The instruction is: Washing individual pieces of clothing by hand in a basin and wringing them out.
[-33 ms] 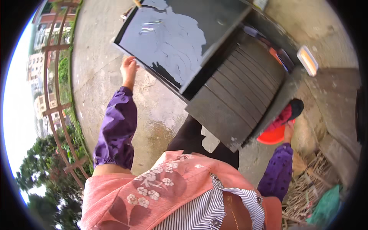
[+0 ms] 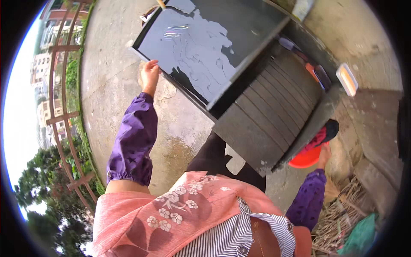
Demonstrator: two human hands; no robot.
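At twelve o'clock, basin: a dark rectangular basin (image 2: pixel 205 51) holds a shallow sheet of water that mirrors the sky; beside it, toward three o'clock, runs a ribbed washboard slab (image 2: pixel 274 111) of the same dark stone.
Left hand: the left hand (image 2: pixel 150 75) rests on the basin's near corner at about eleven o'clock, fingers (image 2: pixel 153 65) curled loosely over the rim (nothing else in its grip).
Right hand: the right hand (image 2: pixel 324 156) sits at four o'clock, touching the rim of an orange bucket (image 2: pixel 306 159); how far its fingers are spread, I cannot tell, since the slab's edge hides most of them.
Bucket: it stands on the ground just below the slab's lower end, with red and dark cloth (image 2: pixel 323 132) heaped in it.
Sleeves: both forearms wear purple sleeve covers (image 2: pixel 132 141).
Ground: wet concrete floor (image 2: pixel 111 85) spreads toward nine o'clock, bounded by a railing (image 2: pixel 60 107); dry stalks (image 2: pixel 342 218) lie at five o'clock.
Ledge: a small orange-edged tray (image 2: pixel 347 79) sits at two o'clock.
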